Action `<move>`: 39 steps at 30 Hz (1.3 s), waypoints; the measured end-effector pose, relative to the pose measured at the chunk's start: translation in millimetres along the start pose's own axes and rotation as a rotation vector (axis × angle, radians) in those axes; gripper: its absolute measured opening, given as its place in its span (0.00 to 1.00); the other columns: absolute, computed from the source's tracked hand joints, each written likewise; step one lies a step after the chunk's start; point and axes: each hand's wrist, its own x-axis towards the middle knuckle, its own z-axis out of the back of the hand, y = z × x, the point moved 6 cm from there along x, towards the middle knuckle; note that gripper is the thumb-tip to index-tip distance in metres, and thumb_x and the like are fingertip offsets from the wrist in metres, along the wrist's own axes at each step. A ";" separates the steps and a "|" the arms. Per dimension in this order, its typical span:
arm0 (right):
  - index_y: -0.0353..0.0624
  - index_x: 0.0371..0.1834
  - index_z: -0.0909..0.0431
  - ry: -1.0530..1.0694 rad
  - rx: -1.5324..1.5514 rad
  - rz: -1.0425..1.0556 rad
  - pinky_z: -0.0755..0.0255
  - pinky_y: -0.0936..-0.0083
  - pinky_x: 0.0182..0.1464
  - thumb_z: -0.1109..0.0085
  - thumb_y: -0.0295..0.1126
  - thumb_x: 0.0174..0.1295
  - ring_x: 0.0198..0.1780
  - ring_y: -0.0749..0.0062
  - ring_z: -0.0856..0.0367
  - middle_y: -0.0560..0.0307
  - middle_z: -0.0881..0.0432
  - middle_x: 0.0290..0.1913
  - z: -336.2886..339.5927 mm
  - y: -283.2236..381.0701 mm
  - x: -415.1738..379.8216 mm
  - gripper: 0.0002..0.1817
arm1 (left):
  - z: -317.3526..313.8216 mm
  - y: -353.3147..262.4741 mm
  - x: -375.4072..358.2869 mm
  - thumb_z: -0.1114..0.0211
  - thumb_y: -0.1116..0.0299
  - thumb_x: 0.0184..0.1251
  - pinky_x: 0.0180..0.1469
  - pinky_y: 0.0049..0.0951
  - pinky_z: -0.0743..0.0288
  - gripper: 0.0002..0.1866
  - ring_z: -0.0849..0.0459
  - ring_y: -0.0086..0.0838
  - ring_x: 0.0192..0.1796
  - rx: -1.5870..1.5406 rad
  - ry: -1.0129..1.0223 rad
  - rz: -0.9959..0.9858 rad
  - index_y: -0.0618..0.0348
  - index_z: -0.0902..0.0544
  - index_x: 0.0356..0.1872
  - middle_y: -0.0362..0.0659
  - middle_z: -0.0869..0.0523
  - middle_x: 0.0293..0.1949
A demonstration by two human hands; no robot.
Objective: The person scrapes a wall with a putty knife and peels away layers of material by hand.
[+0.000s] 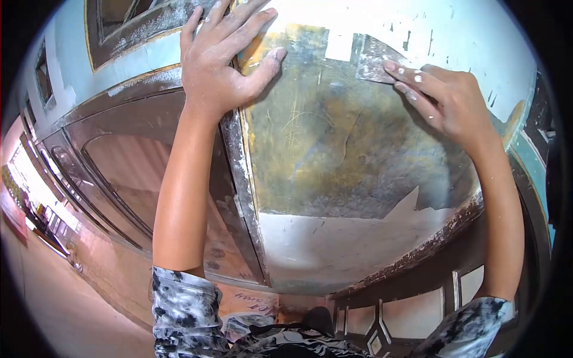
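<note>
My right hand (444,98) grips a flat metal scraper (377,62), its blade laid against the wall near the lower border of the white coat. The handle is hidden by my fingers. Below and left of the blade, the wall shows a worn yellow-green patch (322,143) with scratches. My left hand (224,59) rests with spread fingers on the edge of the brown frame and the wall beside it, holding nothing. White dust covers its fingers. A small white square (339,45) of coating stands out just left of the scraper.
A brown wooden door (131,143) with a curved panel stands on the left. Dark panelled woodwork (412,310) runs along the lower right, and a printed sack (250,307) lies on the floor below. A smooth pale band (334,238) of wall lies under the worn patch.
</note>
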 end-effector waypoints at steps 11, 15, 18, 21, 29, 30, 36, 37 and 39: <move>0.70 0.68 0.17 -0.055 -0.018 0.002 0.29 0.63 0.27 0.37 0.41 0.73 0.25 0.58 0.21 0.58 0.20 0.26 -1.1 0.5 -4.6 0.21 | 0.4 0.0 0.4 0.28 0.59 0.54 0.78 0.49 0.45 0.26 0.25 0.50 0.76 0.010 -0.006 -0.017 0.56 0.10 0.56 0.46 0.14 0.68; 0.71 0.68 0.17 -0.017 -0.045 0.002 0.29 0.63 0.28 0.37 0.42 0.73 0.26 0.57 0.21 0.58 0.20 0.26 -2.4 1.8 1.0 0.21 | 1.7 -1.1 0.5 0.28 0.60 0.54 0.79 0.50 0.46 0.26 0.25 0.50 0.76 0.003 -0.014 -0.034 0.57 0.10 0.56 0.46 0.14 0.67; 0.70 0.68 0.17 -0.022 -0.041 -0.005 0.29 0.63 0.28 0.37 0.41 0.73 0.26 0.58 0.21 0.58 0.20 0.27 -3.3 -1.3 -7.2 0.20 | 0.0 -2.3 1.2 0.28 0.59 0.55 0.79 0.50 0.46 0.25 0.25 0.50 0.76 0.004 -0.009 -0.031 0.57 0.10 0.56 0.47 0.14 0.67; 0.69 0.66 0.16 -0.052 -0.011 0.002 0.28 0.64 0.29 0.37 0.40 0.73 0.26 0.58 0.21 0.58 0.20 0.28 -1.3 -0.3 -7.7 0.19 | 0.5 -0.8 0.3 0.28 0.58 0.57 0.78 0.49 0.45 0.25 0.25 0.50 0.77 0.024 -0.009 -0.027 0.57 0.10 0.56 0.47 0.14 0.67; 0.61 0.62 0.14 -0.016 0.010 0.018 0.27 0.65 0.31 0.34 0.36 0.70 0.27 0.60 0.21 0.58 0.19 0.29 -3.6 -5.0 -9.0 0.18 | -0.1 0.7 1.1 0.29 0.58 0.58 0.78 0.48 0.44 0.24 0.25 0.51 0.76 0.000 -0.024 -0.051 0.59 0.09 0.54 0.48 0.13 0.66; 0.60 0.62 0.14 -0.020 0.001 0.042 0.27 0.65 0.31 0.34 0.36 0.70 0.27 0.60 0.21 0.58 0.18 0.29 -3.2 -4.2 -8.7 0.18 | -0.6 1.7 1.0 0.29 0.58 0.58 0.78 0.48 0.44 0.24 0.25 0.51 0.76 -0.003 -0.020 -0.048 0.59 0.09 0.54 0.48 0.13 0.66; 0.64 0.66 0.15 -0.029 0.066 0.000 0.28 0.66 0.32 0.35 0.37 0.71 0.28 0.62 0.21 0.59 0.17 0.30 -4.7 -5.9 -7.8 0.20 | 0.9 1.3 -0.4 0.28 0.58 0.58 0.78 0.48 0.44 0.25 0.25 0.51 0.76 -0.009 -0.036 -0.074 0.59 0.10 0.55 0.49 0.13 0.65; 0.65 0.66 0.15 -0.024 0.040 0.013 0.28 0.66 0.32 0.35 0.37 0.71 0.28 0.62 0.21 0.59 0.17 0.30 -3.9 -3.0 -4.8 0.20 | 0.4 0.8 0.0 0.28 0.58 0.58 0.78 0.48 0.44 0.25 0.25 0.51 0.76 -0.009 -0.041 -0.078 0.59 0.10 0.55 0.49 0.13 0.65; 0.65 0.66 0.15 0.005 0.006 0.014 0.29 0.65 0.31 0.35 0.38 0.71 0.27 0.61 0.22 0.58 0.17 0.30 -0.6 2.6 1.2 0.20 | 1.0 0.5 -0.4 0.28 0.58 0.57 0.78 0.48 0.44 0.25 0.25 0.50 0.76 -0.012 -0.037 -0.060 0.59 0.10 0.55 0.48 0.13 0.66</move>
